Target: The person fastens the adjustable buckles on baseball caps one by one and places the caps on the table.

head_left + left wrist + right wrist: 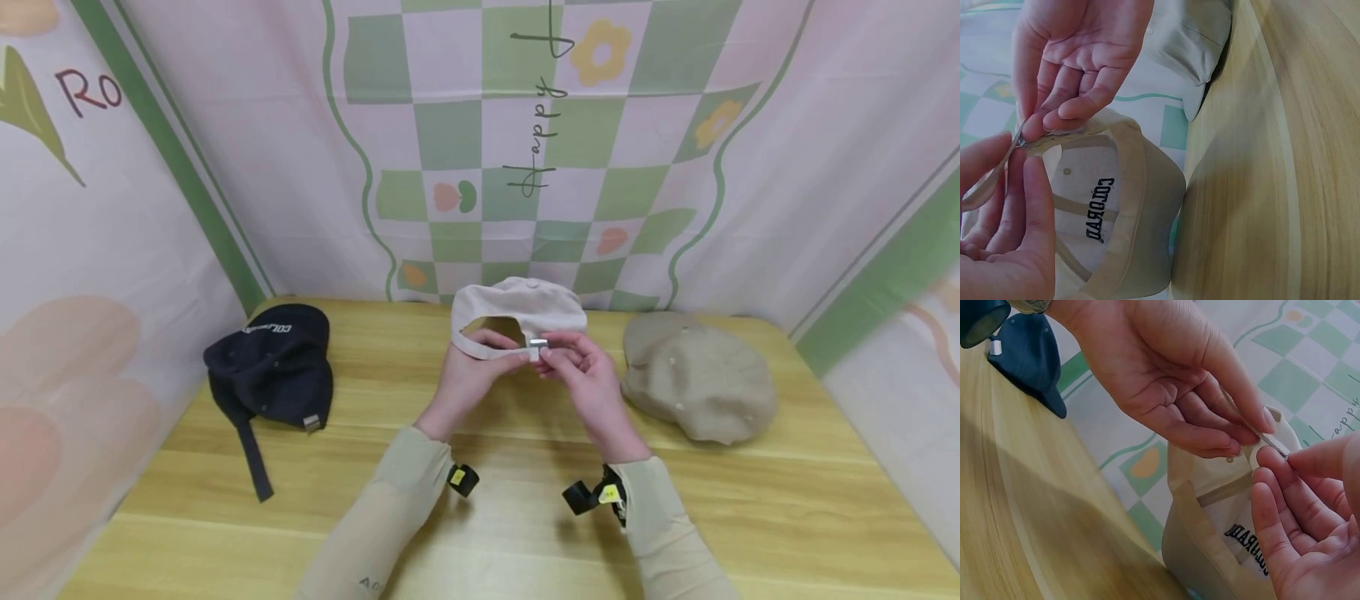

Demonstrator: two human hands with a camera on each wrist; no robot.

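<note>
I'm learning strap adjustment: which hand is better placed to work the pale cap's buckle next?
Probably the right hand: it pinches at the buckle, while the left hand grips the strap beside it.

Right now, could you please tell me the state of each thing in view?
Pale cap: held, back opening toward the person
Buckle: at the pale cap's strap; fastened or not, unclear
Left hand: pinching that strap
Right hand: pinching at the buckle
Dark cap: lying on the table, strap undone
Tan cap: lying crown up
</note>
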